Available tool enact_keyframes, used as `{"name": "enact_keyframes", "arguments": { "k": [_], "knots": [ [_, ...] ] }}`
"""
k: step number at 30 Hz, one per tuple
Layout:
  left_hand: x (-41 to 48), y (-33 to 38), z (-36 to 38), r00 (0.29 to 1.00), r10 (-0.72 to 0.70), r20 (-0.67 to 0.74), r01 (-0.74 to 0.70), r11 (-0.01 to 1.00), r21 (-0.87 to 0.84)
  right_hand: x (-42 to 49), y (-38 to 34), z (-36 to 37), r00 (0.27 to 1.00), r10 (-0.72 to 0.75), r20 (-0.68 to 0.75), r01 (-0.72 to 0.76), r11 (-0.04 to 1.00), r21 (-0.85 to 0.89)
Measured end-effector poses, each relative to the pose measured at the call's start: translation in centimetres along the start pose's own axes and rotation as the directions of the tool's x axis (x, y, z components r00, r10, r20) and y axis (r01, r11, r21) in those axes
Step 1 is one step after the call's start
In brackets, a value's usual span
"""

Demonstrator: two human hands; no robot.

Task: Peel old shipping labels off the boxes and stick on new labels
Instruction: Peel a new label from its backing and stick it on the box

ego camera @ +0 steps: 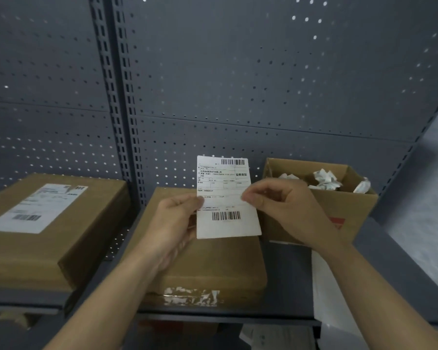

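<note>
Both hands hold a white shipping label [225, 198] with two barcodes upright above a plain brown box [208, 261] in the middle of the shelf. My left hand [177, 215] pinches its left edge. My right hand [278, 200] pinches its right edge with thumb and fingertips. The middle box has no label on its top; torn tape residue shows on its front edge. A second brown box [43, 236] at the left carries a white label [38, 208] on its top.
An open cardboard box [339, 205] at the right holds crumpled white paper scraps [325, 179]. A white sheet [331, 286] lies at the shelf's right front. Grey pegboard [238, 84] backs the metal shelf [213, 311], with a slotted upright post left of centre.
</note>
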State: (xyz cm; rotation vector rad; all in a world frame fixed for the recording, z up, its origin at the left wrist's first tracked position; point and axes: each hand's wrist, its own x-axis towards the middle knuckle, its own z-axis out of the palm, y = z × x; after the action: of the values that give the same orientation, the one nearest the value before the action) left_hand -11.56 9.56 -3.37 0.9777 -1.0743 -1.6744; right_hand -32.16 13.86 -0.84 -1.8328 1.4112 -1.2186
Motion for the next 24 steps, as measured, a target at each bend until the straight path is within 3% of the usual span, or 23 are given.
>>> {"name": "enact_keyframes", "arguments": {
  "k": [3, 7, 10, 15, 24],
  "knots": [
    [0.3, 0.3, -1.4, 1.0, 0.009, 0.011, -0.009, 1.0, 0.02, 0.8, 0.7, 0.4, 0.978, 0.075, -0.193, -0.104, 0.984, -0.143],
    [0.9, 0.6, -2.6, 1.0, 0.002, 0.03, -0.003, 0.999, 0.034, 1.0, 1.1, 2.0, 0.95, 0.306, -0.058, -0.305, 0.952, 0.029],
    [1.3, 0.7, -3.2, 0.998, -0.004, 0.061, -0.001, 0.996, 0.09, 1.1, 1.1, 3.1, 0.929, 0.369, -0.013, -0.365, 0.922, 0.132],
    [2.0, 0.2, -4.7, 0.993, -0.023, 0.113, -0.013, 0.953, 0.302, 1.4, 1.3, 3.8, 0.918, 0.397, -0.007, -0.394, 0.914, 0.099],
    [2.0, 0.4, -6.6, 0.986, -0.016, 0.167, -0.057, 0.902, 0.427, 1.9, 2.3, 4.9, 0.879, 0.476, 0.031, -0.477, 0.877, 0.052]
  ]
}}
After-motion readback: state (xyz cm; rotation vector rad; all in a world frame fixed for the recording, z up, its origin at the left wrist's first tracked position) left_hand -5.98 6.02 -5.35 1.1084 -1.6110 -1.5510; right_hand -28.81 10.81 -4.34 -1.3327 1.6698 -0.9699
